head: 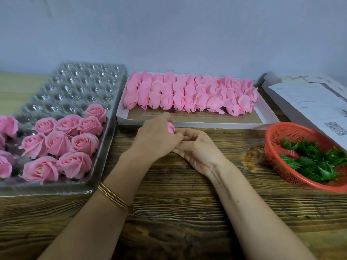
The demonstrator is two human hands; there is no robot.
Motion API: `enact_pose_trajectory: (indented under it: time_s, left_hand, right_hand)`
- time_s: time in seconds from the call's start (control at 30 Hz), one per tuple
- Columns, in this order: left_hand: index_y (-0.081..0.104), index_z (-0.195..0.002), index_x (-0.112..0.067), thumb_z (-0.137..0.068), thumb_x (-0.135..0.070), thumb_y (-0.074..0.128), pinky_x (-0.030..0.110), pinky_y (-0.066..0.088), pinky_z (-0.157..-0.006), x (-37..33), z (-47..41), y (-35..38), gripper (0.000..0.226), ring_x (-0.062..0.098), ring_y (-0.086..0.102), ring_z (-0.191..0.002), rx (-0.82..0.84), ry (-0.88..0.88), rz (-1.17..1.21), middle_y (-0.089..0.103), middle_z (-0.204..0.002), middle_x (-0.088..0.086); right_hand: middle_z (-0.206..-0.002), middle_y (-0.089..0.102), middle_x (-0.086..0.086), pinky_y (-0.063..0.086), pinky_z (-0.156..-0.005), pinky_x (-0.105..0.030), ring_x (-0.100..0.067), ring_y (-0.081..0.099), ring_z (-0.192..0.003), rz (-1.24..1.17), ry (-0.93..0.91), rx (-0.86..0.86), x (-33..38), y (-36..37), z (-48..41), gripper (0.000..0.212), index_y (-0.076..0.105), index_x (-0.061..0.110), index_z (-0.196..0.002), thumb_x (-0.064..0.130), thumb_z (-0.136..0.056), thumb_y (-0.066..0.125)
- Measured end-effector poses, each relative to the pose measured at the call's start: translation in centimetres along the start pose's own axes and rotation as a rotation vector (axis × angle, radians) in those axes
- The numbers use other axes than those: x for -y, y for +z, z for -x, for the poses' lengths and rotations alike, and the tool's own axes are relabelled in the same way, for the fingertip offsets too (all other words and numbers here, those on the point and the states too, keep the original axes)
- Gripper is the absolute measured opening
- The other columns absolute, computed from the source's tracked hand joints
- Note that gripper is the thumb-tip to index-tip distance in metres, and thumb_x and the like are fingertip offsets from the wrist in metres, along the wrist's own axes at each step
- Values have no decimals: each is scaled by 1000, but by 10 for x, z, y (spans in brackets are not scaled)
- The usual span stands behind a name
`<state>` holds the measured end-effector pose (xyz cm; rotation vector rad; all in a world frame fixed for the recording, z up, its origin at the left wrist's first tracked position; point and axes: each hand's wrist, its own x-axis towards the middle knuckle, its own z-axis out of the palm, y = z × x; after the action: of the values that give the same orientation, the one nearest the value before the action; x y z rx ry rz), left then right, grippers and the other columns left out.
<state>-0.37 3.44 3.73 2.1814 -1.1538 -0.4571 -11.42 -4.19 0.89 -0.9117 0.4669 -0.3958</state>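
My left hand [153, 136] grips a pink rose head [170, 127] above the middle of the wooden table; only a sliver of the flower shows between the fingers. My right hand [195, 147] meets it from the right, its fingertips pinching at the green base of that rose, mostly hidden. A clear plastic cell tray [78, 85] at the left holds several finished pink roses [62, 143] in its near rows. A white flat box [197, 123] behind my hands carries rows of pink rose heads [187, 94] lying on their sides.
A red mesh basket [277, 136] at the right edge holds several green leafy sepals [315, 158]. Printed white papers [309, 102] lie behind it. A pale wall stands behind the table. Bare wood grain [178, 212] shows between my forearms.
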Motion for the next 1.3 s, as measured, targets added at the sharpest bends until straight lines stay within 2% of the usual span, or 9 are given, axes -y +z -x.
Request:
enact_pose_trajectory:
  time_s: [0.1,0.43,0.6,0.73,0.83,1.07,1.17,1.23,1.3]
  left_hand:
    - [55,-95,-21,-84,-34,68,45,59,-78,-2,2,-1,21,18,61,-83,0,-16,32,52,-87,-12]
    - [54,-98,-20,-86,-31,66,46,58,-79,-6,3,-3,20,20,61,-79,-1,-10,20,51,-89,-7]
    - [55,-91,-21,-86,-27,65,41,56,-77,-3,4,-4,13,16,57,-77,-12,1,15,52,-87,-7]
    - [57,-91,-19,-87,-26,64,27,39,-62,0,4,-7,11,10,51,-75,-23,15,-20,53,-85,-7]
    - [56,-92,-21,-88,-26,65,23,32,-60,2,6,-14,11,7,46,-74,-21,38,-39,52,-84,-8]
    - [60,-83,-25,-84,-25,71,25,39,-61,13,13,-69,10,11,55,-70,-87,54,-80,61,-82,-3]
    - [63,-76,-29,-79,-25,74,22,42,-50,34,14,-106,12,12,59,-50,-139,57,-67,64,-65,-5]
    - [65,-77,-37,-70,-37,76,27,51,-48,52,12,-133,13,12,59,-39,-178,9,-44,66,-57,-4]
    - [66,-78,-38,-57,-52,70,38,55,-53,76,7,-156,25,18,59,-38,-229,-29,-42,67,-55,-6]
  right_hand:
    - [-76,74,-11,60,-69,-24,-18,74,-73,5,-11,-13,0,1,0,28,64,-3,-94,-24,-79,54]
    - [-73,72,-10,58,-64,-23,-18,72,-68,46,-40,-77,-2,3,-1,27,64,-2,-92,-23,-76,59]
    - [-86,64,-18,61,-77,-31,-25,68,-77,67,-25,-136,-3,4,-2,32,58,-2,-98,-22,-74,64]
    - [-87,64,-18,58,-85,-35,-26,67,-81,66,0,-99,-2,5,-1,32,58,-2,-99,-24,-76,61]
    - [-86,66,-17,60,-83,-33,-25,69,-80,74,27,-64,0,4,0,38,59,-7,-110,-25,-77,60]
    - [-79,68,-12,60,-68,-25,-19,71,-70,94,63,-108,3,4,1,20,64,-2,-98,-16,-84,62]
    - [-75,70,-12,60,-66,-24,-18,71,-67,94,82,-114,4,2,1,13,65,-2,-94,-12,-87,60]
    - [-74,71,-11,59,-64,-23,-17,72,-67,98,91,-119,4,1,1,13,66,-1,-93,-11,-89,59]
    - [-74,72,-11,59,-63,-22,-17,72,-67,102,93,-123,4,1,1,13,67,-1,-93,-10,-89,59]
